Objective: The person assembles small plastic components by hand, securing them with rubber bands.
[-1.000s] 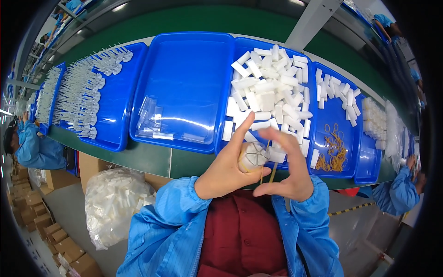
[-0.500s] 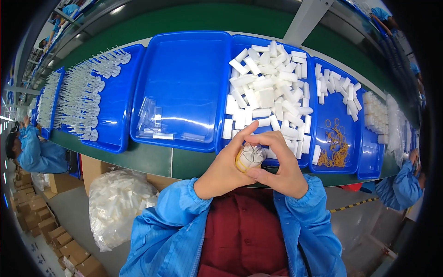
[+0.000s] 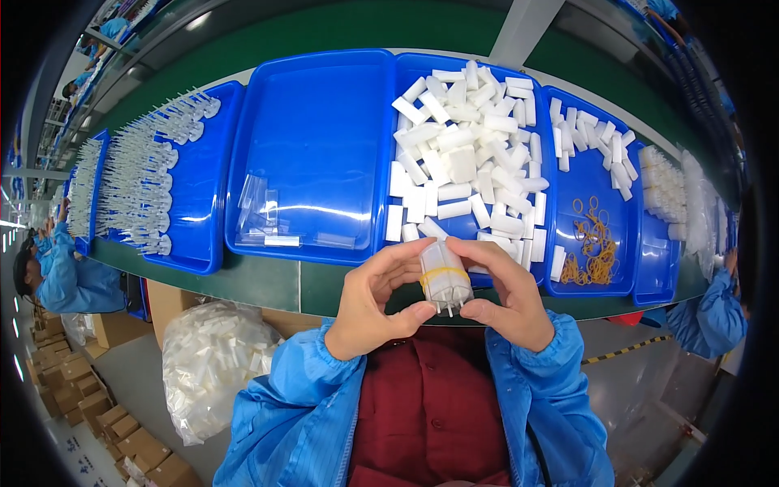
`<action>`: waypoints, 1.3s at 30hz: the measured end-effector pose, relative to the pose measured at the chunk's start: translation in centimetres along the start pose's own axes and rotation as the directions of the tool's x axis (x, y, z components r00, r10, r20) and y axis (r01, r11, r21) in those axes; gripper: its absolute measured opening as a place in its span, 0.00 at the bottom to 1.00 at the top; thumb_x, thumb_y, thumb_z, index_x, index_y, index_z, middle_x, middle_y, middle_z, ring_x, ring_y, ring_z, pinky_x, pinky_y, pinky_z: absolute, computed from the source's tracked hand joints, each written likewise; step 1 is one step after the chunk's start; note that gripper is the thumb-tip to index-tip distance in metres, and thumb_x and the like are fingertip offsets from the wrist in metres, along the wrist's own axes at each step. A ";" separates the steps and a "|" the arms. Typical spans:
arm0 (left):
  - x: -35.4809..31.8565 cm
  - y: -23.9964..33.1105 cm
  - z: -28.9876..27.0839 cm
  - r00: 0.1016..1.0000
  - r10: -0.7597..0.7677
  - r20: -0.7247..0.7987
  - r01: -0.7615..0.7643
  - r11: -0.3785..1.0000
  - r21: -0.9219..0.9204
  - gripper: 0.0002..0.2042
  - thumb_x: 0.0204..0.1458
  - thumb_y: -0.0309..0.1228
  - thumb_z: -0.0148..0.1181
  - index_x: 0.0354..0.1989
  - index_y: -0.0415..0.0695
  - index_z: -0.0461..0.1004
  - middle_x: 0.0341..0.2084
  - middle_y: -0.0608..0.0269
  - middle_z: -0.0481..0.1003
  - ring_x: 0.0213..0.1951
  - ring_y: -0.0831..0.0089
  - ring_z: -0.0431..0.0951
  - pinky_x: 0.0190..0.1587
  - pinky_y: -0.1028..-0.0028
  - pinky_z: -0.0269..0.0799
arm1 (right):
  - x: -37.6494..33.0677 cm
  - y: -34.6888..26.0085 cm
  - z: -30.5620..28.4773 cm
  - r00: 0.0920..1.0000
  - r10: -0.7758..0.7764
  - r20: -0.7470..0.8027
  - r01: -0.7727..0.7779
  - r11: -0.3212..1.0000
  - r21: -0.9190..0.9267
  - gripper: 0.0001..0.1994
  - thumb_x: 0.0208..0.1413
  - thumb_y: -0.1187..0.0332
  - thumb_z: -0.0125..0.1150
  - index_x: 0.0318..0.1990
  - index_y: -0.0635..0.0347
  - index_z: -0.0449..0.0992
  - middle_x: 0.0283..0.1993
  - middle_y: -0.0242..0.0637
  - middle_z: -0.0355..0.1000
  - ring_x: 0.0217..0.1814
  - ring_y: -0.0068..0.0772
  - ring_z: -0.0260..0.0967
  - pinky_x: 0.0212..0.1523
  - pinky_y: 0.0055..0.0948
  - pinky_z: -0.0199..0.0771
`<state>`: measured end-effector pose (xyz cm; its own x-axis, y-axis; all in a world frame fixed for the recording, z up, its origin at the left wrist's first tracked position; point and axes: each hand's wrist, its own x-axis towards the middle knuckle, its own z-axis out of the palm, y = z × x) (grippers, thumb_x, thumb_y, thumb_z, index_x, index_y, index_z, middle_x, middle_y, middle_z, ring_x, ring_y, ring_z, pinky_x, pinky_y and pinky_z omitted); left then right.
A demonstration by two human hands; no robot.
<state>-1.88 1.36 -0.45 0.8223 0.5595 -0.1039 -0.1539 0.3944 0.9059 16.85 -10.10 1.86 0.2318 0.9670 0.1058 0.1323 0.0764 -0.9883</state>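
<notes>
Both hands are up in front of the chest, just this side of the green worktop [image 3: 243, 280], and between them sits a bundle of white pieces [image 3: 445, 278] cinched by a yellow rubber band [image 3: 444, 274]. The left hand [image 3: 375, 304] curls around the bundle's left side, thumb below and fingers arched over the top, closed on it but not clamped hard. The right hand [image 3: 505, 302] mirrors it on the other side, fingertips pressing the bundle's upper edge and thumb tucked under. Short prongs poke out beneath the bundle, so the pieces stand roughly upright in the grip. Just beyond the bundle lies the blue tray of loose white blocks [image 3: 466, 154], heaped and scattered; to the right of the bundle, further along the worktop, a smaller blue tray holds spare rubber bands [image 3: 588, 243] and a few more blocks. Left of the bundle a nearly bare blue tray [image 3: 312, 154] carries some clear bags [image 3: 264, 215], and further left still are rows of white pieces in another tray [image 3: 150, 178]. The risk, as I read it: the band looks to sit high on the bundle, and if it rolls or snaps off, the pieces could splay and drop into the lap or onto the floor. A loose pinch on either side might also let one piece slide out of the pack.
</notes>
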 end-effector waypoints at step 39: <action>-2.5 1.6 1.2 0.979 -0.186 -0.084 0.204 0.864 0.460 0.23 0.52 0.28 0.67 0.56 0.39 0.68 0.42 0.59 0.76 0.44 0.72 0.76 0.49 0.73 0.71 | -4.4 -1.1 0.6 0.980 -0.098 -0.174 0.014 0.901 -0.433 0.06 0.58 0.77 0.57 0.41 0.64 0.69 0.38 0.42 0.76 0.38 0.35 0.74 0.39 0.30 0.75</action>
<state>-3.51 -0.29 1.75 0.7878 0.5352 -0.3047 0.2862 0.1199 0.9506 15.07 -14.33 2.46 0.3815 0.8978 0.2199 0.5397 -0.0232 -0.8415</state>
